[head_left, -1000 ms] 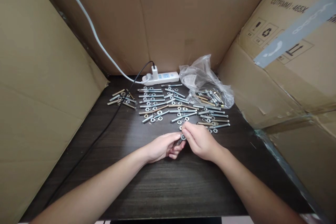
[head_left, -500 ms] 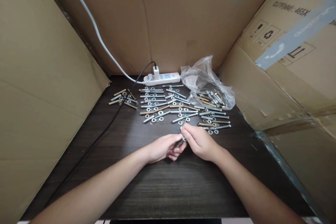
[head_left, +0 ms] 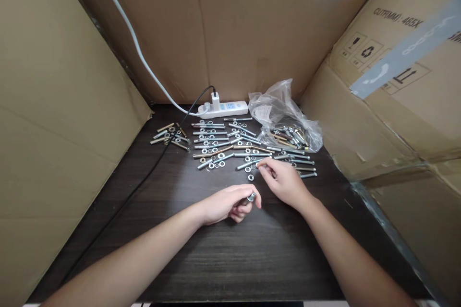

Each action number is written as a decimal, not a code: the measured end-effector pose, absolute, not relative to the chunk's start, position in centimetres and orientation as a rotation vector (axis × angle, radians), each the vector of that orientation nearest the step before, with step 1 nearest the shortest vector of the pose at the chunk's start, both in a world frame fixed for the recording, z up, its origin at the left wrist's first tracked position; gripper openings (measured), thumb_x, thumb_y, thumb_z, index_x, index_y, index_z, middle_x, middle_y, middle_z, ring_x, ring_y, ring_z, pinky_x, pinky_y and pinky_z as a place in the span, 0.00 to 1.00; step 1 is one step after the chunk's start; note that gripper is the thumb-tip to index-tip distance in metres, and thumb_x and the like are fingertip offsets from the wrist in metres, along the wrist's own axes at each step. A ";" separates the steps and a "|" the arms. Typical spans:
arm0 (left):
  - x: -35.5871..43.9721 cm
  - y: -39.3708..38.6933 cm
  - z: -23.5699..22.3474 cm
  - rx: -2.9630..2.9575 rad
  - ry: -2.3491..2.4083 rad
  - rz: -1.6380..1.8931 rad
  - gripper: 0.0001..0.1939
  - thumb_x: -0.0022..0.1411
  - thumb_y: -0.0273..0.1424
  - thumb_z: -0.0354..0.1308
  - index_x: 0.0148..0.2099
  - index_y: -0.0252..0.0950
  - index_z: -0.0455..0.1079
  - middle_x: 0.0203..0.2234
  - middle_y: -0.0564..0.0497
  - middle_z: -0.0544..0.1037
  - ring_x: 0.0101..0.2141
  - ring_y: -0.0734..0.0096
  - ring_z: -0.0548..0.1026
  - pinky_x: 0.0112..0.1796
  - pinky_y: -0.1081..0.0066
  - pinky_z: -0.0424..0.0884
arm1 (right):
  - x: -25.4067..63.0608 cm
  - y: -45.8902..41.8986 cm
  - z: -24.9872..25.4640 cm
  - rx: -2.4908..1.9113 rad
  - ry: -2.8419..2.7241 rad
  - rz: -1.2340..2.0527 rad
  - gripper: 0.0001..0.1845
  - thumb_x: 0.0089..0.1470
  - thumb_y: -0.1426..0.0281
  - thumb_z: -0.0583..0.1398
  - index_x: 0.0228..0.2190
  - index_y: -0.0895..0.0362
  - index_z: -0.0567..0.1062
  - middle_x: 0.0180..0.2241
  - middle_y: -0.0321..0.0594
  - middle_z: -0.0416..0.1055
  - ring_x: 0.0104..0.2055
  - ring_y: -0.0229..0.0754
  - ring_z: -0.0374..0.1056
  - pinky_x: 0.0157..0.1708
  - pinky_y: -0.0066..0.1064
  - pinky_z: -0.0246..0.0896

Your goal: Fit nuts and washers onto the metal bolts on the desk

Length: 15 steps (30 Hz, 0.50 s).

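Head view: clasping a metal fastener (head_left: 251,197) in the left hand (head_left: 230,205), with its long axis mostly hidden. Pinching with the right hand (head_left: 283,180), farther and right of the fastener, near a loose nut (head_left: 251,178); cannot tell whether gripping anything.

A person's left hand (head_left: 228,204) and right hand (head_left: 284,181) are showing bare; behind them, the left forearm (head_left: 144,252) and right forearm (head_left: 342,244), also bare, are widening from slender wrists (head_left: 198,212).

Right hand (head_left: 284,182) moved off left hand (head_left: 230,204), now at washers (head_left: 248,170); nearby metal ring (head_left: 251,177) fully uncovered.
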<state>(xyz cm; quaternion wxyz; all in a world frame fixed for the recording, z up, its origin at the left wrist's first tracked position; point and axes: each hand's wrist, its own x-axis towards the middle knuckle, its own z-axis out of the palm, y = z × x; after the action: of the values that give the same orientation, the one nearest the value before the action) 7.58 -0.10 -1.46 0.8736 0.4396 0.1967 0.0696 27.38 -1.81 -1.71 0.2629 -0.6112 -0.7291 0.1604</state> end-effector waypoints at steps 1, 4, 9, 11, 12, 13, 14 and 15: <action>7.6 -0.1 -1.5 0.917 0.406 0.140 0.17 0.65 0.42 0.45 0.35 0.33 0.62 0.17 0.61 0.51 0.18 0.81 0.45 0.22 0.75 0.44 | 27.4 -1.7 -1.9 -1.669 -2.005 0.391 0.08 0.58 0.70 0.54 0.35 0.54 0.73 0.22 0.33 0.67 0.26 0.38 0.63 0.29 0.28 0.54; 7.6 0.0 -1.6 0.913 0.397 0.130 0.16 0.66 0.40 0.45 0.34 0.32 0.62 0.17 0.60 0.51 0.18 0.81 0.45 0.22 0.75 0.44 | 27.1 -1.6 -2.4 -1.698 -2.091 0.255 0.09 0.56 0.71 0.55 0.37 0.55 0.75 0.25 0.36 0.70 0.29 0.40 0.65 0.32 0.29 0.56; 7.6 -0.1 -1.7 0.912 0.398 0.125 0.16 0.66 0.40 0.44 0.33 0.32 0.61 0.18 0.60 0.51 0.18 0.81 0.46 0.21 0.75 0.43 | 26.7 -1.6 -2.7 -1.729 -2.166 0.112 0.09 0.55 0.72 0.56 0.35 0.55 0.77 0.30 0.38 0.74 0.33 0.43 0.67 0.35 0.31 0.57; 7.6 -0.1 -1.7 0.917 0.401 0.127 0.16 0.66 0.40 0.44 0.33 0.32 0.61 0.18 0.60 0.52 0.18 0.81 0.46 0.21 0.75 0.43 | 26.7 -1.6 -2.5 -1.725 -2.183 0.106 0.08 0.54 0.72 0.57 0.32 0.54 0.77 0.29 0.38 0.74 0.32 0.42 0.66 0.34 0.31 0.56; 7.6 -0.1 -1.7 0.920 0.402 0.127 0.16 0.66 0.40 0.44 0.33 0.32 0.61 0.18 0.60 0.52 0.18 0.81 0.46 0.21 0.75 0.43 | 26.8 -1.6 -2.4 -1.720 -2.185 0.110 0.07 0.54 0.72 0.57 0.31 0.54 0.76 0.28 0.38 0.73 0.32 0.42 0.65 0.34 0.31 0.56; 7.6 -0.1 -1.7 0.922 0.402 0.126 0.16 0.66 0.40 0.44 0.33 0.32 0.61 0.18 0.60 0.52 0.19 0.81 0.46 0.21 0.75 0.43 | 26.9 -1.6 -2.3 -1.714 -2.180 0.114 0.07 0.54 0.72 0.57 0.30 0.54 0.76 0.26 0.37 0.72 0.31 0.42 0.65 0.33 0.31 0.56; 7.6 -0.1 -1.7 0.922 0.401 0.125 0.16 0.66 0.39 0.44 0.33 0.32 0.61 0.18 0.60 0.52 0.19 0.81 0.46 0.21 0.74 0.43 | 27.0 -1.6 -2.1 -1.705 -2.167 0.118 0.07 0.54 0.72 0.57 0.30 0.55 0.76 0.25 0.37 0.71 0.30 0.41 0.64 0.33 0.31 0.56; 7.6 -0.1 -1.7 0.922 0.399 0.124 0.16 0.66 0.39 0.44 0.33 0.32 0.61 0.18 0.60 0.52 0.19 0.81 0.46 0.22 0.74 0.43 | 27.2 -1.7 -1.9 -1.693 -2.152 0.123 0.07 0.54 0.72 0.57 0.31 0.55 0.76 0.25 0.37 0.71 0.30 0.41 0.64 0.33 0.31 0.56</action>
<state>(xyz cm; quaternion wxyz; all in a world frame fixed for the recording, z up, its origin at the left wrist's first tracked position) 7.56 -0.10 -1.68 0.8746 0.4416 0.1911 0.0592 27.16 -1.66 -1.91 0.1990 -0.6055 -0.7693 0.0442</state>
